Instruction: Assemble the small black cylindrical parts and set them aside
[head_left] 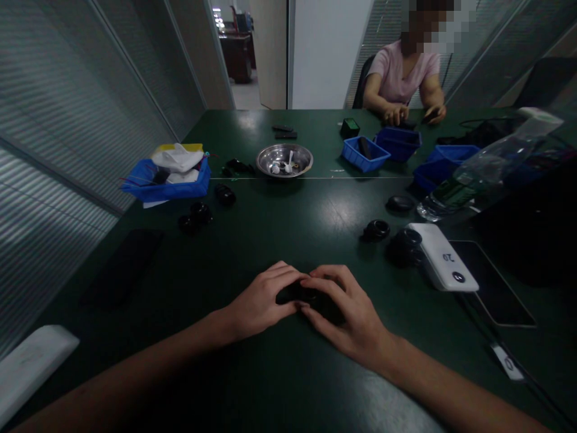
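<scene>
My left hand (261, 300) and my right hand (354, 313) meet low over the middle of the green table, fingertips nearly touching. Between them is a small dark part (297, 293), gripped by the fingers and thumbs of both hands. Its exact kind is hard to make out, since the fingers cover much of it and it is black against a dark top. To the right lies a black ring-shaped part (376, 230), with another black rounded part (403, 245) beside it. More black parts (201, 213) lie to the left of my hands.
A steel bowl (285, 147) holds small white pieces. Blue bins stand at left (169, 189) and right (365, 157). A white power bank (444, 258), a phone (496, 288), a cable and a plastic bottle (478, 162) lie at right. Across the table sits a person (403, 78).
</scene>
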Action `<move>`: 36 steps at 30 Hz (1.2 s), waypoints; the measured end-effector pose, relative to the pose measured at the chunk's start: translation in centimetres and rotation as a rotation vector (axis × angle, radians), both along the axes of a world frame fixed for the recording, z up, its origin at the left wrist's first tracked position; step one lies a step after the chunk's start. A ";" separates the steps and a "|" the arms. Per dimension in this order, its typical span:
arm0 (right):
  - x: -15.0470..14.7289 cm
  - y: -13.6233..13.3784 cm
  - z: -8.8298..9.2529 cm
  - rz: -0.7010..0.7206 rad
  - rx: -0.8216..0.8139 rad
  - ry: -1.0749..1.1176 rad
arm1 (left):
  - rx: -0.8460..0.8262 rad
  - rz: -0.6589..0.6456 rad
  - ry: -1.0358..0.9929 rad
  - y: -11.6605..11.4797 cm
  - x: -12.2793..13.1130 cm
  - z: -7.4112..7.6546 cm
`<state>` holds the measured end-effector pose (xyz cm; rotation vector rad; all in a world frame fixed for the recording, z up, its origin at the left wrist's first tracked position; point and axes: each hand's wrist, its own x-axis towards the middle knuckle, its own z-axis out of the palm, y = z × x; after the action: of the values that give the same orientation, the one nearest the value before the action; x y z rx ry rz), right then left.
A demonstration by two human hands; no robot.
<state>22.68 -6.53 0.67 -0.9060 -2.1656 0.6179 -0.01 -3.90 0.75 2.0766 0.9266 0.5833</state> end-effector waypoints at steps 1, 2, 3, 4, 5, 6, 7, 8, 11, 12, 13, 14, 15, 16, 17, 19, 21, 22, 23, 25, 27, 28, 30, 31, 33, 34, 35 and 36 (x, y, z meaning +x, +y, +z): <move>0.0 0.0 0.0 -0.034 -0.006 -0.009 | 0.004 -0.006 0.001 0.0 0.0 0.0; 0.0 0.0 0.0 -0.052 -0.009 -0.013 | 0.007 -0.007 0.003 0.0 0.0 0.0; 0.0 0.0 0.0 -0.041 -0.012 -0.013 | 0.008 -0.004 0.005 0.0 0.0 -0.1; -0.1 0.0 0.0 -0.007 -0.007 -0.007 | 0.008 0.003 0.004 0.0 0.0 -0.1; -0.1 0.0 0.0 0.035 0.003 0.004 | 0.009 0.008 0.001 0.0 0.0 -0.2; -0.1 0.0 0.0 0.065 0.015 0.013 | 0.010 0.010 -0.001 0.0 0.0 -0.2; -0.2 0.0 0.0 0.075 0.025 0.013 | 0.012 0.011 -0.002 0.0 0.1 -0.2; -0.2 0.0 -0.1 0.059 0.031 0.004 | 0.014 0.008 -0.002 0.0 0.1 -0.3; -0.3 0.0 -0.1 -0.039 0.016 -0.029 | 0.017 0.000 0.011 0.1 0.1 -0.2; -0.2 0.0 0.0 -0.062 0.008 -0.018 | 0.020 0.006 0.011 0.1 0.1 -0.1; -0.1 0.1 0.1 -0.086 0.004 0.011 | 0.023 0.017 0.007 0.1 0.1 -0.1; 0.1 0.3 0.2 -0.125 0.012 0.056 | 0.028 0.028 0.003 0.1 0.1 0.0; 0.4 0.5 0.3 -0.186 0.025 0.097 | 0.031 0.035 0.000 0.0 0.1 0.0; 0.7 0.8 0.4 -0.252 0.042 0.120 | 0.037 0.040 -0.005 0.0 0.1 0.0; 1.1 1.1 0.3 -0.304 0.060 0.115 | 0.043 0.043 -0.006 0.0 0.1 0.0; 1.7 1.8 0.1 -0.289 0.034 -0.022 | 0.060 0.054 0.000 -0.1 0.1 0.0; 2.2 2.3 -0.4 -0.220 -0.033 -0.185 | 0.077 0.073 0.017 -0.1 0.1 0.1; 2.3 2.5 -0.6 -0.205 -0.057 -0.232 | 0.083 0.081 0.031 -0.1 0.1 0.2; 2.4 2.6 -0.7 -0.204 -0.074 -0.257 | 0.087 0.084 0.045 -0.1 0.2 0.3; 2.3 2.7 -0.8 -0.216 -0.082 -0.264 | 0.100 0.091 0.080 -0.2 0.2 0.4; 2.2 2.6 -0.7 -0.218 -0.080 -0.262 | 0.131 0.101 0.133 -0.2 0.3 0.3; 2.2 2.5 -0.7 -0.217 -0.080 -0.264 | 0.156 0.105 0.170 -0.3 0.4 0.2; 2.1 2.5 -0.6 -0.210 -0.080 -0.274 | 0.229 0.103 0.267 -0.5 0.4 -0.2; 2.1 2.4 -0.7 -0.212 -0.078 -0.289 | 0.269 0.103 0.320 -0.6 0.4 -0.4; 2.0 2.4 -0.9 -0.265 -0.047 -0.355 | 0.331 0.111 0.416 -0.7 0.4 -1.0; 2.0 2.3 -1.0 -0.309 -0.021 -0.407 | 0.347 0.117 0.453 -0.8 0.3 -1.2; 1.9 2.3 -1.2 -0.355 0.007 -0.465 | 0.354 0.124 0.481 -0.8 0.3 -1.5; 1.8 2.2 -1.4 -0.392 0.028 -0.526 | 0.356 0.127 0.500 -0.8 0.2 -1.6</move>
<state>24.46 -4.32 -0.72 -1.5626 -2.3286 0.1610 0.23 -4.70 -0.88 2.5622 1.3204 0.3074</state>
